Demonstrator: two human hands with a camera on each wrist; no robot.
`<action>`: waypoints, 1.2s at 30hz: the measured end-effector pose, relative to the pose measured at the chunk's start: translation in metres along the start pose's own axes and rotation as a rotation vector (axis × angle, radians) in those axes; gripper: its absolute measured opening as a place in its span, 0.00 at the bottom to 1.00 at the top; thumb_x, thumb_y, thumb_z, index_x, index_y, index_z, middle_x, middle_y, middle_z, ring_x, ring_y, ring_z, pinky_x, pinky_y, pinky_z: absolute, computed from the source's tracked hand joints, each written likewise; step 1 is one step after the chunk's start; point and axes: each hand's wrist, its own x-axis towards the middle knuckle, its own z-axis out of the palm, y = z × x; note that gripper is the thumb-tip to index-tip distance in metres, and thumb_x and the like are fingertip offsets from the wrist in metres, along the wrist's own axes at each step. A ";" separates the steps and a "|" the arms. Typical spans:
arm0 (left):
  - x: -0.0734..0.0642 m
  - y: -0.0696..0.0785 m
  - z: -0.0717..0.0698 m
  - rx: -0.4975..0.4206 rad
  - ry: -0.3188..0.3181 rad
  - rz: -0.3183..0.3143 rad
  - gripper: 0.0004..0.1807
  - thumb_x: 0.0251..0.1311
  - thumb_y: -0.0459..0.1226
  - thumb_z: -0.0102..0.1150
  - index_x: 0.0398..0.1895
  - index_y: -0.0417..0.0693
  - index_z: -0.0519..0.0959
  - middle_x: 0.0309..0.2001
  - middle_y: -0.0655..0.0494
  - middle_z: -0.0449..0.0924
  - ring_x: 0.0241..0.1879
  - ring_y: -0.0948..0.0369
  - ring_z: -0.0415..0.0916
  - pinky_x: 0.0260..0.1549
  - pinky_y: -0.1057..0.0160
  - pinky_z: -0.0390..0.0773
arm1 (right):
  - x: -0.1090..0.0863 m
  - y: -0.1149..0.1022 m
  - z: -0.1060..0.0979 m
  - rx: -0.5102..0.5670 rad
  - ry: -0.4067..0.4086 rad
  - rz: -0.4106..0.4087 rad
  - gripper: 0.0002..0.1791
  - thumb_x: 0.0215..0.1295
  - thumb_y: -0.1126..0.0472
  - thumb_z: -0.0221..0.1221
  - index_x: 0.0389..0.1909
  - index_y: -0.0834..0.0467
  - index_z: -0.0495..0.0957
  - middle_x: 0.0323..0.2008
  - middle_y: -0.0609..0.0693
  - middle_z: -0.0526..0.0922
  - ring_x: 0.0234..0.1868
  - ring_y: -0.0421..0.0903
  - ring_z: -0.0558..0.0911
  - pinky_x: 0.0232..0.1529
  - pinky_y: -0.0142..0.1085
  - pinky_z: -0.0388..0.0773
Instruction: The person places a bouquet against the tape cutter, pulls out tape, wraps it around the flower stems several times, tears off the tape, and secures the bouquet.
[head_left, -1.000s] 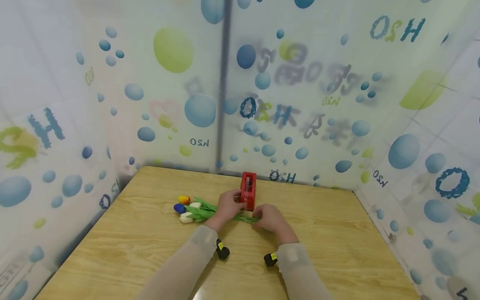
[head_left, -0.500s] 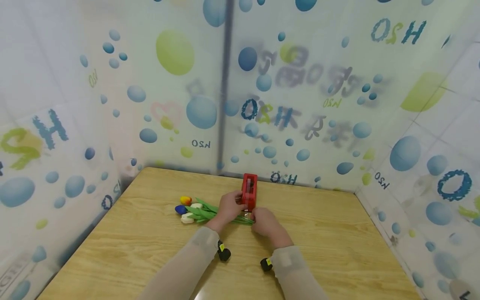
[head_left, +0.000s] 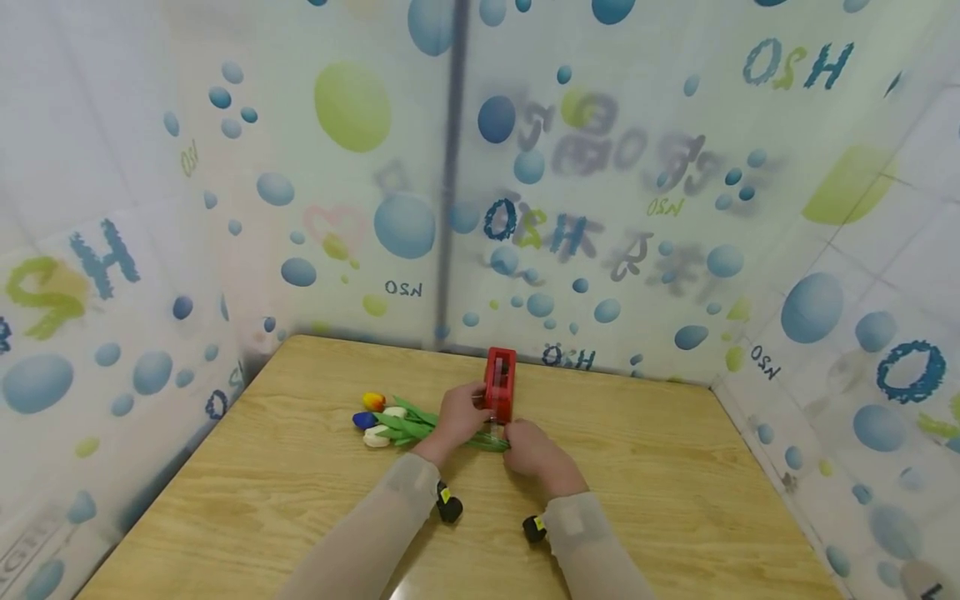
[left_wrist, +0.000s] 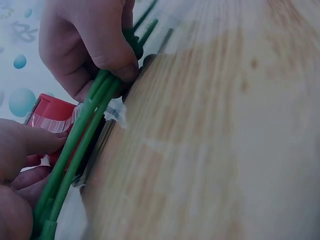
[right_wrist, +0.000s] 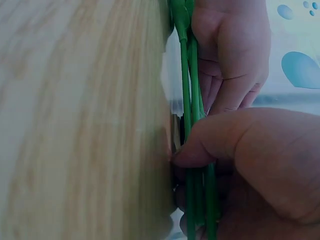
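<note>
A red tape dispenser (head_left: pixel 512 383) lies on the wooden table (head_left: pixel 675 467), its long side pointing at the far wall. My left hand (head_left: pixel 459 414) grips its near end, thumb and fingers at the left side. A bunch of artificial tulips (head_left: pixel 378 418) lies sideways below it, with blue, orange-yellow and white heads to the left and green stems (left_wrist: pixel 75 135) running right under my left hand. My right hand (head_left: pixel 538 450) pinches the stem ends between thumb and fingers. A strip of clear tape (left_wrist: pixel 116 111) shows between dispenser and stems; the right fingertips partly hide it.
A printed curtain or wall covering (head_left: pixel 600 192) with bubbles and letters rises behind and beside the table. A small black wrist camera (head_left: pixel 449 504) sits at the left cuff, another black camera (head_left: pixel 534 529) at the right cuff.
My right hand has come slightly left along the stems and its fingers have closed around their ends. My left hand and the tape dispenser have stayed in place.
</note>
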 end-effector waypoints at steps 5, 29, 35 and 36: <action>0.001 0.001 0.001 0.024 -0.002 0.002 0.24 0.64 0.28 0.72 0.63 0.42 0.83 0.59 0.42 0.88 0.56 0.48 0.88 0.58 0.48 0.89 | -0.001 0.001 -0.002 0.008 -0.009 -0.005 0.07 0.61 0.74 0.61 0.29 0.59 0.78 0.30 0.51 0.79 0.31 0.45 0.73 0.36 0.41 0.76; -0.009 0.021 -0.012 0.165 0.033 0.101 0.16 0.71 0.35 0.67 0.58 0.41 0.86 0.48 0.46 0.90 0.44 0.54 0.86 0.43 0.53 0.90 | -0.007 0.002 -0.015 0.135 -0.100 0.015 0.12 0.80 0.60 0.52 0.46 0.58 0.83 0.43 0.53 0.86 0.42 0.48 0.80 0.53 0.51 0.84; -0.030 0.034 -0.030 0.106 0.195 0.234 0.11 0.70 0.31 0.65 0.52 0.40 0.88 0.47 0.45 0.91 0.42 0.54 0.89 0.41 0.55 0.92 | -0.002 0.006 -0.020 0.178 -0.068 -0.015 0.11 0.80 0.61 0.51 0.35 0.56 0.78 0.30 0.50 0.77 0.34 0.47 0.76 0.39 0.42 0.76; -0.035 0.036 -0.034 0.094 0.219 0.240 0.09 0.70 0.31 0.64 0.49 0.41 0.89 0.44 0.46 0.91 0.39 0.56 0.88 0.39 0.58 0.92 | -0.001 0.006 -0.021 0.188 -0.063 -0.018 0.11 0.80 0.61 0.51 0.35 0.55 0.78 0.29 0.49 0.76 0.32 0.46 0.75 0.38 0.41 0.75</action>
